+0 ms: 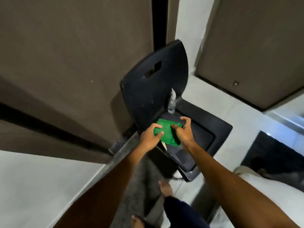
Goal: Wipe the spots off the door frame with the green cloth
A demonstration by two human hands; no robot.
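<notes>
Over the seat of a dark chair (pixel 153 83), beside a brown door (pixel 65 55) on the left, both hands worked a green cloth (pixel 166 132). Left hand (pixel 150 136) pinched the cloth's left edge between thumb and fingers, while the right hand (pixel 182 130) gripped its bunched right side with thumb and lower fingers, the upper fingers curled loose above it. Just behind the cloth, a clear bottle (pixel 171 102) stood on the seat against the chair back.
</notes>
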